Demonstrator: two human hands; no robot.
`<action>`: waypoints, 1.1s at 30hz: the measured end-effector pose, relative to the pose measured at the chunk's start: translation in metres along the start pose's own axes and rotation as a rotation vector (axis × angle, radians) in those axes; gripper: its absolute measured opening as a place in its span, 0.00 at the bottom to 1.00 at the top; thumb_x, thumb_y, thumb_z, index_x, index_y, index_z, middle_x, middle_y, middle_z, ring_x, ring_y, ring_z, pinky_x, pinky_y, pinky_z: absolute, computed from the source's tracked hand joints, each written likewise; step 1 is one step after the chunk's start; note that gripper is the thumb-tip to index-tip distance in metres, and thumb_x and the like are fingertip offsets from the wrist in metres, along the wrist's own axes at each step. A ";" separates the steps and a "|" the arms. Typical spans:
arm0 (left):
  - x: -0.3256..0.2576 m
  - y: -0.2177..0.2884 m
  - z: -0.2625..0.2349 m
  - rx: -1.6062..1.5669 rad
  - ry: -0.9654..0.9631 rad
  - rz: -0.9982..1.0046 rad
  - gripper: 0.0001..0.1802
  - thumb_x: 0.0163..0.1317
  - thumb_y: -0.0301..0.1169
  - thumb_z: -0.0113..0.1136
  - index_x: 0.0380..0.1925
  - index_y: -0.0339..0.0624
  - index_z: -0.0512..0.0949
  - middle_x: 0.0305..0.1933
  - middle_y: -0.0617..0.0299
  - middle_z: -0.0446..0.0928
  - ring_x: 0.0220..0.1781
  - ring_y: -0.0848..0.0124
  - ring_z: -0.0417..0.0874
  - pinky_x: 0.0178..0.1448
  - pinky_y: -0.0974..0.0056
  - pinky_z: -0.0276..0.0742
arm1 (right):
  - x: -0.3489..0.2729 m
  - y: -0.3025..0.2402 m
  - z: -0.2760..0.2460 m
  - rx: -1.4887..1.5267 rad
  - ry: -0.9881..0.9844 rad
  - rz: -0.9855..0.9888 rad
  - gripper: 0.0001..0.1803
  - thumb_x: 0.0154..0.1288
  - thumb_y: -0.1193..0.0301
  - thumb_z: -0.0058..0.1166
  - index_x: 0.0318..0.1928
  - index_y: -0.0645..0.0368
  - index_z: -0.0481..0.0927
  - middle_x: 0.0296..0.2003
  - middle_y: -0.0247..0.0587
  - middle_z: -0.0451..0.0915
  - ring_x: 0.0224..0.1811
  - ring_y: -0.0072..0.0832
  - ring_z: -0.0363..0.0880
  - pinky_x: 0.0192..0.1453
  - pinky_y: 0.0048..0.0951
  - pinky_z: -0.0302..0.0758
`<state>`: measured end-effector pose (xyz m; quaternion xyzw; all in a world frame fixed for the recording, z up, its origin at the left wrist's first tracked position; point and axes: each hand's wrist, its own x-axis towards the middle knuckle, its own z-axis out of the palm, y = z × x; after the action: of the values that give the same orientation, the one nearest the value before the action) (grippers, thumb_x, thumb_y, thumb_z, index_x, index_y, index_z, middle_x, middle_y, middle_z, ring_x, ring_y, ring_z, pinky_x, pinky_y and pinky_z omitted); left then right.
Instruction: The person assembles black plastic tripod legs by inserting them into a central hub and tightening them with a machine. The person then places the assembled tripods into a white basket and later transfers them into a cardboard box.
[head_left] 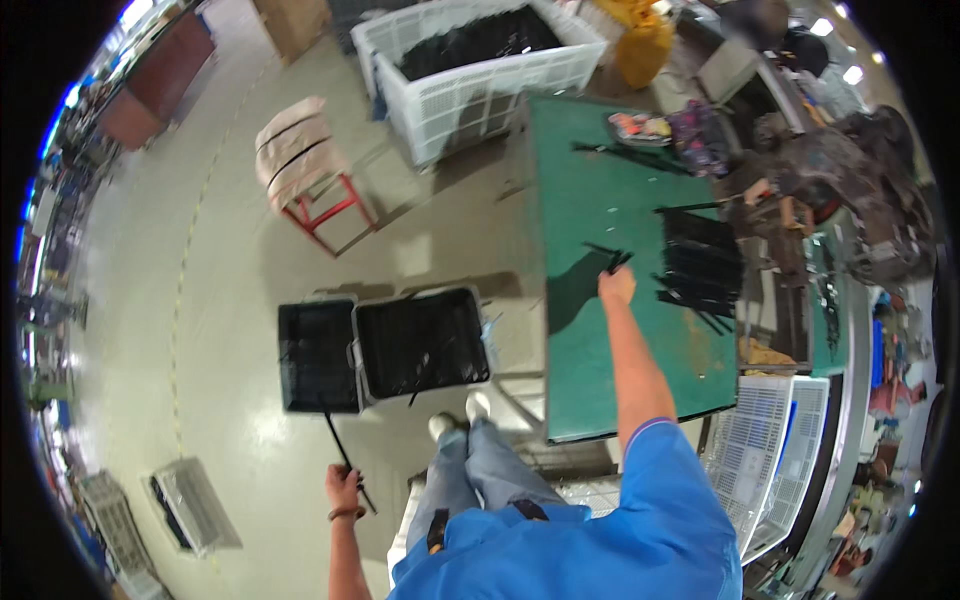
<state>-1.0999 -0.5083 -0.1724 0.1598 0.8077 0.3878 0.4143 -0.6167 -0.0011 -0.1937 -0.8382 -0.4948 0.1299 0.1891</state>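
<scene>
In the lower left of the frame, the person's left hand [343, 488] has its fingers closed around a long, thin black strip [337, 438], whose upper end is near a dark rectangular bin [319, 408]. Right of centre, the right hand [619, 287] grips several slim black strips [618, 261] over a green-topped table [588, 385], beside a flat black stack [703, 250].

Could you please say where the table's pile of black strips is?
In the head view, the pile lies right of centre on the green table, right of the right hand.
</scene>
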 end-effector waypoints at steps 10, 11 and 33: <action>0.046 0.020 0.068 -0.592 -0.053 -0.430 0.13 0.61 0.20 0.54 0.45 0.40 0.66 0.38 0.55 0.74 0.37 0.64 0.79 0.41 0.58 0.82 | -0.045 -0.073 0.017 0.471 0.239 -0.258 0.19 0.62 0.68 0.54 0.49 0.69 0.73 0.37 0.49 0.81 0.36 0.36 0.81 0.44 0.35 0.76; 0.063 0.000 0.079 -0.626 -0.076 -0.400 0.12 0.61 0.20 0.54 0.43 0.39 0.65 0.37 0.55 0.74 0.35 0.64 0.79 0.38 0.61 0.80 | -0.096 -0.094 0.019 0.552 0.149 -0.318 0.17 0.64 0.70 0.52 0.49 0.70 0.72 0.38 0.50 0.81 0.38 0.36 0.81 0.46 0.35 0.76; 0.422 -0.280 0.200 0.760 -0.370 0.414 0.15 0.52 0.23 0.54 0.41 0.45 0.78 0.50 0.54 0.75 0.49 0.53 0.75 0.51 0.52 0.73 | -0.327 0.053 0.584 -0.820 -0.903 -1.564 0.11 0.61 0.67 0.46 0.42 0.52 0.78 0.45 0.34 0.76 0.56 0.33 0.68 0.67 0.37 0.55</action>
<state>-1.1790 -0.3458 -0.6860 0.5243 0.7562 0.1042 0.3774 -0.9672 -0.2019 -0.7297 -0.1481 -0.9410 0.0945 -0.2894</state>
